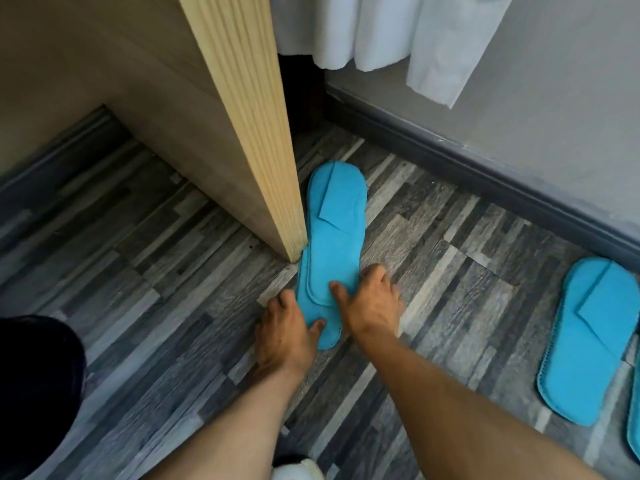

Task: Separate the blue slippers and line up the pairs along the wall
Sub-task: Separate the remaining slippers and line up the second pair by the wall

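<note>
A stack of flat blue slippers [334, 233] lies on the grey wood-pattern floor, toes toward the corner, beside the edge of a wooden panel. Its heel ends are fanned slightly apart. My left hand [285, 336] grips the heel of the stack from the left, thumb on top. My right hand [370, 303] grips the same heel end from the right, thumb pressed on the top slipper. Another blue slipper [585, 341] lies flat at the right near the wall, with the edge of a second one [634, 410] beside it at the frame's border.
A light wooden panel [249, 133] stands upright just left of the stack. A grey wall with a dark baseboard [485, 171] runs diagonally at the right. White fabric [398, 32] hangs above the corner. My dark-clothed knee [34, 393] is at the lower left.
</note>
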